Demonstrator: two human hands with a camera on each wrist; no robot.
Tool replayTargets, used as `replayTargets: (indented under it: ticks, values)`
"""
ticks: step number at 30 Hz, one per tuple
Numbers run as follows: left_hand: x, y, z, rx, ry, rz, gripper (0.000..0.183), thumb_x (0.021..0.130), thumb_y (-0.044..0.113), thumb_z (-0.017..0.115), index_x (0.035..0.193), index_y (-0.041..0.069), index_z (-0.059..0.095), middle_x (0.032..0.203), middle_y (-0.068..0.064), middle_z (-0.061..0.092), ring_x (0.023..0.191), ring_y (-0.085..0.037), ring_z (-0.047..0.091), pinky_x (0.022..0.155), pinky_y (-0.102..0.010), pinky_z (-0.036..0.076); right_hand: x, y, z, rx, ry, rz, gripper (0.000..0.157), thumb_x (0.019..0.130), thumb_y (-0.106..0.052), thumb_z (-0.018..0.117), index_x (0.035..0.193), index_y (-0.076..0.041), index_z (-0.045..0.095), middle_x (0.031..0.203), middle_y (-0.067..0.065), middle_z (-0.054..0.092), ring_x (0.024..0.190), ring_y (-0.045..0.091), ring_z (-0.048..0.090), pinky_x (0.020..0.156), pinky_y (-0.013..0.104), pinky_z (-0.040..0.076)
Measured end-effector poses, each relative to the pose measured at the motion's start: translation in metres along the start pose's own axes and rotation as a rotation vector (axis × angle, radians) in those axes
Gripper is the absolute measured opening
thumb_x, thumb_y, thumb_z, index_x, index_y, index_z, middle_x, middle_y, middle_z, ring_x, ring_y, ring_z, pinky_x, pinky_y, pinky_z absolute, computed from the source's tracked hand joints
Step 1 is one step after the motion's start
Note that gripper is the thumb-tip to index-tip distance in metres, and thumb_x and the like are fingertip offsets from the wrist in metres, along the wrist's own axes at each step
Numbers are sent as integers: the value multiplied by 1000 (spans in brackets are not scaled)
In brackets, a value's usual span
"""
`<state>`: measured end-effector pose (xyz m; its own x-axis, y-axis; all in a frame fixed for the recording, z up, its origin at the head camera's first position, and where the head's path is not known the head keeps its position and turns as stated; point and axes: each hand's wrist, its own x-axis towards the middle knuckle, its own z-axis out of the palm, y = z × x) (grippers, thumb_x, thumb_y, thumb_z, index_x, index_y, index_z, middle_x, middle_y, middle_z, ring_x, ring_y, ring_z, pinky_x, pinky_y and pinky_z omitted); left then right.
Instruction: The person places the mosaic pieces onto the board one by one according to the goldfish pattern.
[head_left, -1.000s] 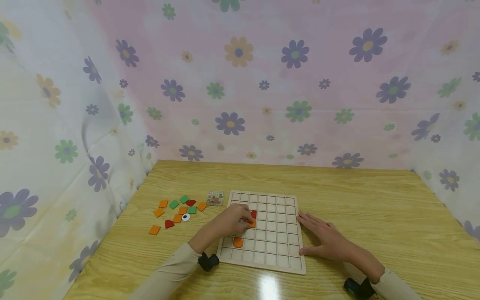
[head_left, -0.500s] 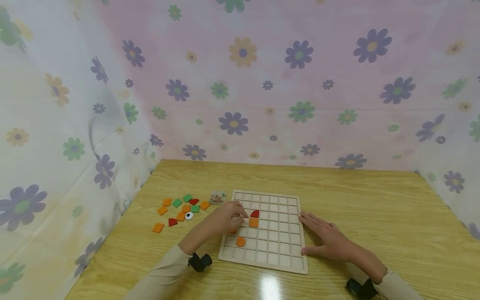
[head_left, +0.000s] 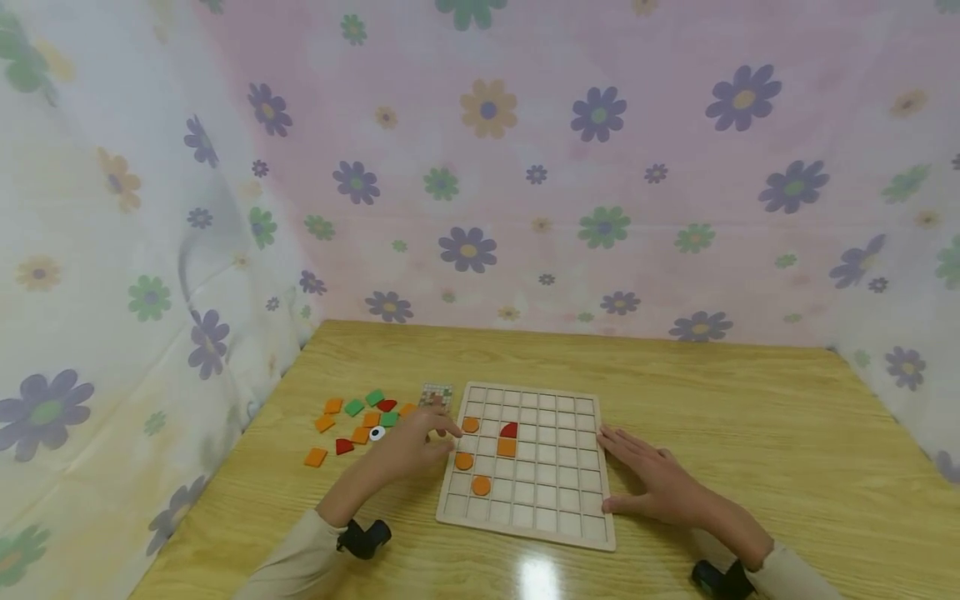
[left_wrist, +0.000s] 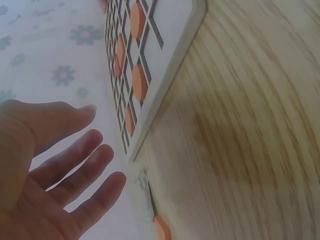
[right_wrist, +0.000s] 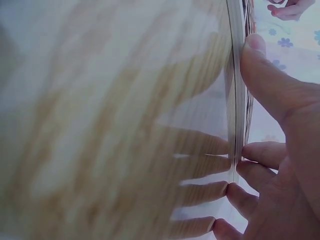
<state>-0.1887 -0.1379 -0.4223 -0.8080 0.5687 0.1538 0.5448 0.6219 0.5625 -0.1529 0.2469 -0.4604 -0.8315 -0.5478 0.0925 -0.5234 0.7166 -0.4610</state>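
Note:
My left hand (head_left: 408, 446) hovers beside the left edge of a wooden grid board (head_left: 547, 502), its fingers loosely bent and nothing between them. In the left wrist view, thumb and fingers of that left hand (left_wrist: 65, 175) are spread apart. Along the board's left side lie an upper orange piece (head_left: 470, 425), a middle orange piece (head_left: 464, 461) and a lower orange disc (head_left: 481, 486). A red quarter-round piece (head_left: 509, 430) sits just above an orange square tile (head_left: 507, 448). My right hand (head_left: 656, 483) rests along the board's right edge, fingertips and thumb touching it.
Left of the board lie several loose orange, green and red tiles (head_left: 317, 457), plus a round eye piece (head_left: 377, 433). A small pattern card (head_left: 436, 393), partly behind my left hand, lies by the board's upper left corner. Flowered cloth (head_left: 540, 275) hangs behind the table.
My left hand has let go of the orange square tile and drawn back left, off the board, uncovering the orange pieces there. My right hand stays at the board's edge.

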Motion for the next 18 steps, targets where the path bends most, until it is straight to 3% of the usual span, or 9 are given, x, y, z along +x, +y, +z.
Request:
replayTargets:
  ticks: [6,18]
  values:
    - [-15,-10,-12,11,22,-52,15,89,6,64,102,5,71,112,-10,62,88,-21,57,67,-29,49,0,0,1,7,-13,11,88,80,-55,67,146,-5,35,150,17,31,134,42,29,87,75,25]
    - [-38,-33,-37,42,127,-71,17,85,3,68,102,3,70,107,-11,61,88,-27,59,65,-28,50,0,-1,0,6,-24,25,89,81,-56,66,147,-5,34,151,16,29,135,42,27,88,74,25]
